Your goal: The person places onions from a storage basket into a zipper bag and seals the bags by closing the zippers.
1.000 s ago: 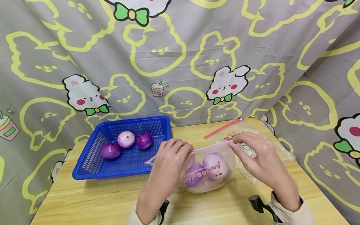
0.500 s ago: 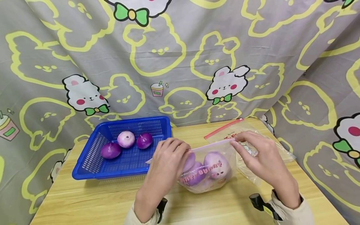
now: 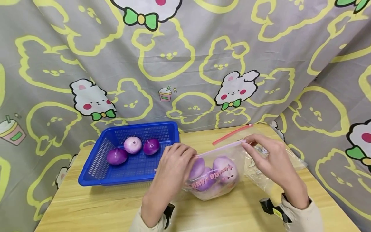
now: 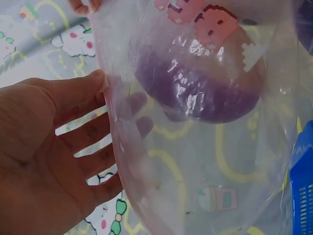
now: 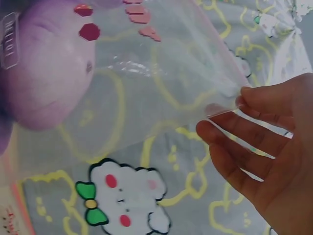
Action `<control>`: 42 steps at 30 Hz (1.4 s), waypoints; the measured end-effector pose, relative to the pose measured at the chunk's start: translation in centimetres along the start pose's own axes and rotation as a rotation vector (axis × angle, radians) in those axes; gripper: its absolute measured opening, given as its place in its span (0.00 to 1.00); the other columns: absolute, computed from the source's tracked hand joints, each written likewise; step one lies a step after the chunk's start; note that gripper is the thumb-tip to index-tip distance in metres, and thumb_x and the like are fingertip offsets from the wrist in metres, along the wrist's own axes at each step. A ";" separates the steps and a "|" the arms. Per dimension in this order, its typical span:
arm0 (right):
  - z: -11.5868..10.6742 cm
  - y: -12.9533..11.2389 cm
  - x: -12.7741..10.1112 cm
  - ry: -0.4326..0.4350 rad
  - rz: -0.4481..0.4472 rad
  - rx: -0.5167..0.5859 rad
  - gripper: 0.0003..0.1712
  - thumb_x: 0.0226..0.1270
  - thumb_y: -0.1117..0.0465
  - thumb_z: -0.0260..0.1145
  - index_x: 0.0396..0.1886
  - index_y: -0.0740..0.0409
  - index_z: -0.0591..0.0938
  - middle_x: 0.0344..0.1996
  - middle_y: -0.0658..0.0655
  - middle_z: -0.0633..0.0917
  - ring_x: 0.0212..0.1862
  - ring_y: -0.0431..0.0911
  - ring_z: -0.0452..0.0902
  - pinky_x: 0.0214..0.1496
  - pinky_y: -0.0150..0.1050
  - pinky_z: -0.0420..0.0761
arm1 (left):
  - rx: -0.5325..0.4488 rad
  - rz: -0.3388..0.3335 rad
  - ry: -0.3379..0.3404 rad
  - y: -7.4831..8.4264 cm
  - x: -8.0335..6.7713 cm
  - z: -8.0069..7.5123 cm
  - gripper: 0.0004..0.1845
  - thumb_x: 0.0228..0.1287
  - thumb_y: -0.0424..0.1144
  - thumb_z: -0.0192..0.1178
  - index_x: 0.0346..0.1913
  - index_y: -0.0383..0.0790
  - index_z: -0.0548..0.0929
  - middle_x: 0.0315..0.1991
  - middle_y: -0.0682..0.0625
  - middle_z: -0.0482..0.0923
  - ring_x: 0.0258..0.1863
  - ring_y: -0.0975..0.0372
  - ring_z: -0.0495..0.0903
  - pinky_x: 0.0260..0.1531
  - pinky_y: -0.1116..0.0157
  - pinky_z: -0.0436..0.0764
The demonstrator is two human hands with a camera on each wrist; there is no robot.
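Head view: left hand (image 3: 176,164) pinches the left end of the zip bag's (image 3: 215,175) pink seal strip (image 3: 221,149), right hand (image 3: 268,159) pinches the right end, strip stretched taut between them. Bag sits near centre of the wooden table (image 3: 95,206), holding purple onions (image 3: 223,167) bunched at its bottom. Left wrist view: thumb on the outside of the film, fingers (image 4: 93,147) spread behind it, onion just right of them. Right wrist view: thumb and fingertips (image 5: 220,132) nip the bag's top corner. Second bag (image 3: 261,174) with red seal lies flat under and right of the right hand, reaching close to the table's right edge. Blue basket (image 3: 95,167) far left, just beside the left hand, three onions (image 3: 132,145) inside. Bare tabletop near left and along the near edge. Bunny-print cloth (image 3: 185,64) hangs close behind the far edge and on the right.
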State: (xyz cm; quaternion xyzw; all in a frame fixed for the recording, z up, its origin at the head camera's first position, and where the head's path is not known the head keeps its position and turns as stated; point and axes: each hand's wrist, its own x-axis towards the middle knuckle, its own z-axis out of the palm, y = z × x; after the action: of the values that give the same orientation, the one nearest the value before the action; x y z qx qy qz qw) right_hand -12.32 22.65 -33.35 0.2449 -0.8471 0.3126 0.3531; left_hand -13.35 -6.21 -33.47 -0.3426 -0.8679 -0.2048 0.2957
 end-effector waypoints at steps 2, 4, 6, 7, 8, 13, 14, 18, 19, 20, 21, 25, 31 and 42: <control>0.2 0.5 0.0 0.001 -0.003 0.006 0.13 0.57 0.72 0.72 0.37 0.51 0.85 0.30 0.42 0.84 0.35 0.33 0.77 0.38 0.28 0.72 | -0.003 -0.005 -0.005 0.0 0.0 0.1 0.02 0.67 0.37 0.64 0.40 0.45 0.86 0.39 0.54 0.85 0.45 0.58 0.80 0.47 0.58 0.75; 0.3 0.9 0.0 0.000 -0.010 0.011 0.12 0.58 0.71 0.72 0.38 0.51 0.86 0.31 0.42 0.84 0.35 0.33 0.77 0.38 0.28 0.72 | -0.010 -0.010 -0.004 -0.1 0.0 0.1 0.02 0.67 0.36 0.64 0.40 0.45 0.86 0.39 0.54 0.85 0.45 0.57 0.80 0.46 0.57 0.75; 0.4 1.2 0.1 0.001 -0.012 0.010 0.13 0.58 0.71 0.72 0.39 0.51 0.86 0.32 0.43 0.85 0.36 0.34 0.77 0.40 0.28 0.72 | -0.018 -0.010 -0.004 -0.3 -0.1 0.1 0.02 0.66 0.36 0.65 0.39 0.45 0.86 0.39 0.54 0.85 0.45 0.57 0.80 0.46 0.57 0.75; 0.5 1.3 0.1 0.001 -0.012 0.010 0.13 0.58 0.71 0.72 0.40 0.52 0.86 0.33 0.44 0.85 0.36 0.34 0.77 0.41 0.28 0.72 | -0.021 -0.011 -0.005 -0.3 -0.1 0.1 0.02 0.66 0.36 0.65 0.39 0.45 0.86 0.39 0.54 0.86 0.44 0.58 0.80 0.46 0.57 0.75; 0.5 1.5 0.1 0.003 -0.009 0.009 0.14 0.57 0.72 0.72 0.40 0.52 0.86 0.34 0.45 0.86 0.37 0.35 0.77 0.43 0.28 0.72 | -0.023 -0.010 -0.006 -0.4 -0.1 0.1 0.02 0.66 0.36 0.64 0.39 0.45 0.86 0.39 0.54 0.86 0.44 0.58 0.80 0.46 0.58 0.75; 0.5 1.7 -0.1 0.022 0.023 0.014 0.16 0.57 0.73 0.72 0.43 0.53 0.86 0.39 0.48 0.87 0.41 0.36 0.77 0.48 0.25 0.71 | -0.023 -0.007 -0.019 -0.5 0.0 0.1 0.03 0.68 0.36 0.63 0.39 0.45 0.86 0.39 0.54 0.86 0.45 0.58 0.80 0.46 0.58 0.75; 0.6 1.7 -0.2 0.029 0.029 0.015 0.16 0.57 0.73 0.72 0.43 0.53 0.86 0.40 0.48 0.87 0.41 0.36 0.76 0.48 0.25 0.70 | -0.023 -0.008 -0.022 -0.5 0.0 0.0 0.03 0.68 0.36 0.63 0.39 0.44 0.86 0.39 0.54 0.86 0.45 0.58 0.80 0.46 0.58 0.75; 0.7 1.7 -0.4 0.066 0.045 0.018 0.16 0.57 0.73 0.72 0.42 0.53 0.87 0.39 0.49 0.87 0.41 0.35 0.77 0.48 0.23 0.70 | -0.029 -0.014 -0.038 -0.7 0.0 -0.1 0.03 0.68 0.37 0.63 0.40 0.44 0.86 0.38 0.54 0.87 0.45 0.58 0.81 0.47 0.58 0.74; 0.8 1.7 -0.4 0.075 0.046 0.019 0.15 0.56 0.73 0.72 0.42 0.54 0.87 0.39 0.50 0.87 0.41 0.35 0.77 0.48 0.24 0.70 | -0.029 -0.017 -0.042 -0.7 0.0 -0.1 0.03 0.68 0.37 0.63 0.40 0.44 0.86 0.38 0.54 0.87 0.45 0.59 0.81 0.48 0.58 0.74; 0.8 1.7 -0.4 0.081 0.051 0.019 0.15 0.57 0.73 0.72 0.42 0.54 0.87 0.39 0.50 0.87 0.41 0.35 0.77 0.48 0.24 0.70 | -0.028 -0.019 -0.046 -0.7 0.0 -0.2 0.03 0.68 0.37 0.63 0.40 0.44 0.86 0.38 0.54 0.87 0.45 0.59 0.81 0.48 0.58 0.74; 0.8 1.7 -0.5 0.084 0.059 0.019 0.15 0.57 0.73 0.72 0.42 0.54 0.87 0.39 0.50 0.87 0.41 0.34 0.77 0.48 0.24 0.70 | -0.027 -0.019 -0.049 -0.8 0.0 -0.3 0.03 0.68 0.37 0.63 0.40 0.44 0.86 0.38 0.55 0.87 0.45 0.59 0.81 0.48 0.57 0.74; 0.5 1.8 -0.8 0.085 0.097 0.028 0.13 0.58 0.73 0.71 0.41 0.55 0.87 0.42 0.51 0.88 0.42 0.32 0.77 0.48 0.24 0.70 | -0.018 -0.018 -0.062 -0.9 0.0 -0.5 0.03 0.68 0.37 0.64 0.40 0.44 0.86 0.38 0.55 0.87 0.46 0.59 0.81 0.48 0.57 0.74; 0.2 1.8 -1.1 0.125 0.100 0.029 0.12 0.59 0.73 0.70 0.40 0.55 0.87 0.42 0.52 0.88 0.41 0.31 0.77 0.47 0.24 0.70 | -0.017 -0.034 -0.065 -1.4 -0.2 -1.1 0.03 0.68 0.37 0.63 0.40 0.45 0.86 0.38 0.55 0.87 0.47 0.59 0.81 0.50 0.56 0.73; -0.6 2.4 -1.3 0.132 0.160 0.002 0.07 0.63 0.70 0.70 0.39 0.58 0.86 0.41 0.55 0.88 0.42 0.30 0.77 0.49 0.26 0.71 | -0.023 -0.058 -0.043 -2.3 -0.4 -1.9 0.03 0.70 0.38 0.61 0.38 0.46 0.85 0.33 0.57 0.85 0.45 0.58 0.81 0.50 0.55 0.75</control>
State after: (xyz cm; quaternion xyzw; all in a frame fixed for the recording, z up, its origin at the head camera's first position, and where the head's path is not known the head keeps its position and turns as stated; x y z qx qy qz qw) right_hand -12.80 24.93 -34.87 0.1555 -0.8386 0.3560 0.3818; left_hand -14.00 -9.05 -32.69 -0.3252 -0.8811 -0.2160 0.2670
